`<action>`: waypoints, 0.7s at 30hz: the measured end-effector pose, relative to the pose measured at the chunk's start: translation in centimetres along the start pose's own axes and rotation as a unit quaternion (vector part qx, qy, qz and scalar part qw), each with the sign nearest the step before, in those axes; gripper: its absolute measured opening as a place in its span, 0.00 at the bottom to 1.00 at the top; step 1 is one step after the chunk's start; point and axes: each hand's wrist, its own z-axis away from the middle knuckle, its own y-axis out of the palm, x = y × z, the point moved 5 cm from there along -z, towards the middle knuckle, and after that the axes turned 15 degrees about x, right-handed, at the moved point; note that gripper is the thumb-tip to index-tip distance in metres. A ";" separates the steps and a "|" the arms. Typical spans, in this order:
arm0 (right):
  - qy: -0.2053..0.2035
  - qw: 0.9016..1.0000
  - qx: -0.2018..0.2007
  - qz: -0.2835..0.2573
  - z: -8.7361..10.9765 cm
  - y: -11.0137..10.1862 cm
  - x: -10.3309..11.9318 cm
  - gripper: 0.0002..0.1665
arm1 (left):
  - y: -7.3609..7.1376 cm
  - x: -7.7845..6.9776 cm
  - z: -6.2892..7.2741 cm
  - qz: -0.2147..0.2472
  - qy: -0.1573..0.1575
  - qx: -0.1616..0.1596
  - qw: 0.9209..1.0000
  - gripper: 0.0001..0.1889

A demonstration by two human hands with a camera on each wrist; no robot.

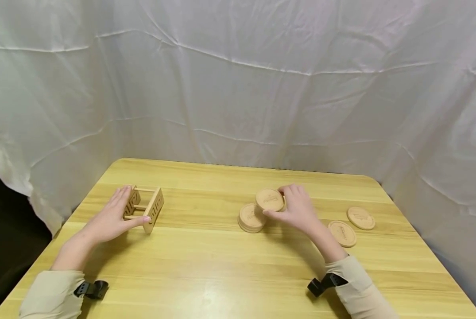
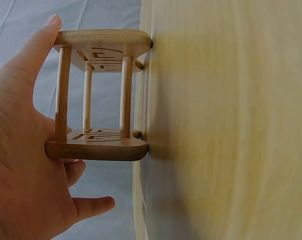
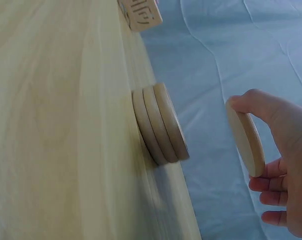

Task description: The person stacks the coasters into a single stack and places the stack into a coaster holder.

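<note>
At the table's left, my left hand (image 1: 104, 223) grips a wooden coaster holder (image 1: 156, 208), thumb on its near right panel and fingers along the other panel. Slim rods (image 2: 62, 95) join the two cut-out panels, and the left wrist view shows no coaster between them. My right hand (image 1: 299, 210) pinches a round wooden coaster (image 1: 269, 199) by its edge between thumb and fingers. That coaster is raised off the table, apart from a stack of three coasters (image 3: 160, 125) standing just below and to its left.
Two loose coasters, one nearer (image 1: 342, 234) and one farther (image 1: 361, 218), lie flat to the right of my right hand. The wooden table (image 1: 206, 266) ends at a pale hanging cloth (image 1: 238, 97) behind and along the sides.
</note>
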 end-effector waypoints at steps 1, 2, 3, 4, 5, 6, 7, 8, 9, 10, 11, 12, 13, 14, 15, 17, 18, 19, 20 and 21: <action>-0.004 1.000 0.001 -0.001 0.0 0.1 0.2 0.46 | 0.0 0.0 0.0 -0.001 0.000 0.000 1.000 0.60; -0.008 1.000 0.002 0.002 0.0 0.2 0.4 0.46 | 0.0 0.0 0.0 0.000 0.000 0.001 1.000 0.60; -0.011 1.000 0.003 0.005 0.0 0.3 0.5 0.46 | 0.0 0.0 0.0 -0.001 0.000 0.001 1.000 0.60; -0.015 1.000 0.003 0.007 0.0 0.5 0.7 0.45 | 0.0 0.0 -0.1 -0.001 -0.001 0.001 1.000 0.60; -0.018 1.000 0.004 0.011 0.0 0.6 0.8 0.45 | 0.0 0.0 0.0 -0.001 -0.001 0.001 1.000 0.60; -0.021 1.000 0.004 0.014 0.0 0.7 1.0 0.45 | 0.0 -0.1 0.0 -0.001 0.000 0.001 1.000 0.60; -0.023 1.000 0.005 0.017 0.0 0.8 1.1 0.45 | 0.0 -0.1 0.0 -0.001 0.000 0.001 1.000 0.60; -0.025 0.999 0.008 0.019 0.0 1.0 1.2 0.45 | 0.0 -0.1 0.0 -0.001 0.000 0.001 1.000 0.60; -0.027 0.999 0.010 0.022 -0.1 1.1 1.4 0.46 | -0.1 -0.1 0.1 0.001 0.000 0.001 1.000 0.60; -0.028 0.999 0.013 0.023 -0.1 1.3 1.5 0.46 | -0.1 -0.1 0.1 0.003 0.000 0.002 1.000 0.60; -0.029 0.999 0.018 0.026 -0.1 1.5 1.6 0.47 | -0.1 -0.1 0.2 0.003 0.000 0.002 1.000 0.60; -0.029 0.999 0.023 0.029 -0.2 1.7 1.7 0.47 | -0.2 -0.1 0.2 0.005 0.000 0.002 1.000 0.60; -0.028 0.999 0.029 0.031 -0.2 1.9 1.7 0.48 | -0.2 -0.1 0.3 0.006 0.000 0.001 1.000 0.60; -0.028 0.998 0.034 0.033 -0.3 2.0 1.8 0.48 | -0.2 -0.1 0.3 0.006 0.000 0.001 1.000 0.60; -0.027 0.998 0.038 0.035 -0.3 2.2 1.8 0.48 | -0.2 -0.1 0.3 0.006 0.000 0.001 1.000 0.60; -0.026 0.998 0.043 0.039 -0.3 2.4 1.9 0.48 | -0.2 -0.2 0.3 0.003 0.001 0.002 1.000 0.60; -0.026 0.998 0.045 0.043 -0.3 2.5 2.0 0.48 | -0.1 -0.2 0.2 0.003 0.000 0.003 1.000 0.60; -0.027 0.998 0.046 0.044 -0.2 2.6 2.0 0.48 | -0.1 -0.2 0.2 0.001 0.000 0.003 1.000 0.60; -0.029 0.997 0.046 0.046 -0.2 2.6 2.1 0.48 | -0.1 -0.2 0.2 0.001 -0.001 0.004 1.000 0.60; -0.031 0.997 0.047 0.047 -0.2 2.7 2.2 0.48 | -0.1 -0.2 0.2 0.002 -0.001 0.005 1.000 0.60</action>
